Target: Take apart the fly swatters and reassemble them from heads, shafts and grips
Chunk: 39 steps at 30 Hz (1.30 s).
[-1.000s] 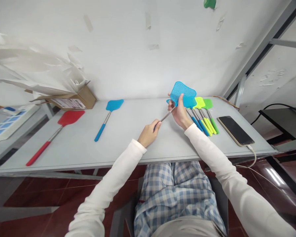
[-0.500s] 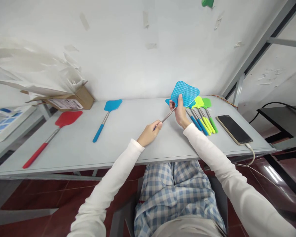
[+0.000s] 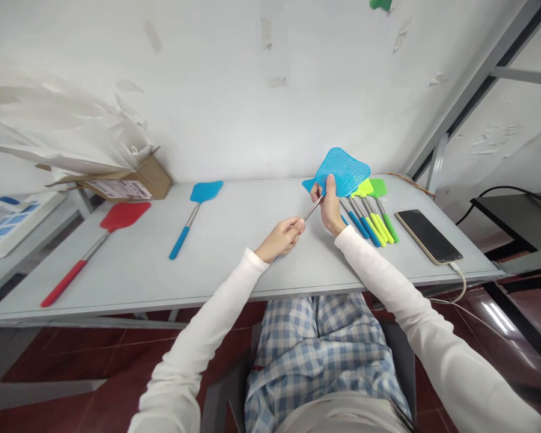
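Observation:
Both of my hands hold one blue fly swatter (image 3: pixel 343 171) above the table. My right hand (image 3: pixel 330 204) is closed at the base of its perforated head, thumb on the front. Closed around the metal rod lower down is my left hand (image 3: pixel 283 236); most of the handle is hidden under it. Several other fly swatters lie side by side behind and right of my right hand, with blue, yellow (image 3: pixel 375 224) and green (image 3: pixel 389 222) handles. Further left on the table lie a single blue fly swatter (image 3: pixel 206 192) and a red fly swatter (image 3: pixel 125 216).
A phone (image 3: pixel 428 236) with a white cable lies on the right of the grey table (image 3: pixel 234 240). An opened cardboard box (image 3: pixel 148 180) stands at the back left against the wall. A white tray with blue compartments (image 3: pixel 13 225) sits beyond the left end.
My left hand has moved up and right along the rod, closer to my right hand. The swatter's head has shifted slightly right, and less of the rod shows between my hands.

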Available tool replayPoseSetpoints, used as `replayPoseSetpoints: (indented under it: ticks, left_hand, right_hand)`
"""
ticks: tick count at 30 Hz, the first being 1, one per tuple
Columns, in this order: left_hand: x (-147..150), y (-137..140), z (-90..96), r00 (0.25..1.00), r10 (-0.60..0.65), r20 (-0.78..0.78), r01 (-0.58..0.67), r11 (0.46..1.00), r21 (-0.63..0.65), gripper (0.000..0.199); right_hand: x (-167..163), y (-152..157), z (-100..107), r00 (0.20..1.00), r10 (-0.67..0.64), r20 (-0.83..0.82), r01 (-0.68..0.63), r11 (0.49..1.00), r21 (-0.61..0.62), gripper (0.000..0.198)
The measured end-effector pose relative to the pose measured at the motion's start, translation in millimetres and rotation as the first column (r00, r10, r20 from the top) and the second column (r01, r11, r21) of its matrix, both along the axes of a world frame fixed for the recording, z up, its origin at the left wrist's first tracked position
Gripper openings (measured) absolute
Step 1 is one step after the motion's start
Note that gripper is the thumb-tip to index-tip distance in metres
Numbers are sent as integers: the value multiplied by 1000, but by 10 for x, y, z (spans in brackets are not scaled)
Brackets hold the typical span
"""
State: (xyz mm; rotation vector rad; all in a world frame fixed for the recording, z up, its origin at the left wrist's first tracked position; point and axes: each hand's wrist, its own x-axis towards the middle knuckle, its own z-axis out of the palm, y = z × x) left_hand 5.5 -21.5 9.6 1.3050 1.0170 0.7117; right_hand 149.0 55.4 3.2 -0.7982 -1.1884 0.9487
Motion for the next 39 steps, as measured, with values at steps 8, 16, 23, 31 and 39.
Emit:
replayPoseSetpoints:
  ticks: [8,16,23,31,39]
  left_hand:
    - [-63,76,-142,999,47,1,-47,993,111,40]
    - [-18,148,-238,917,323,-233,-173,849,499,30]
    - [27,108,-225,857,382,-346,-126,806,578,26]
    - [21,90,-174,854,386,-349,-118,797,593,29]
    - [-85,95,-177,851,353,-389,-61,802,594,30]
  right_hand:
    - [-93,-16,38,985,142,-95,-151,985,-88,65]
    - [-137,-96,28,931,260,-257,-314,929,-196,50]
    - [-160,-102,89,896,222,-384,-334,907,-257,50]
    - [-117,-55,178,860,238,-452,-376,894,-243,47]
    - [12,149,229,842,203,-501,-355,906,-231,43]
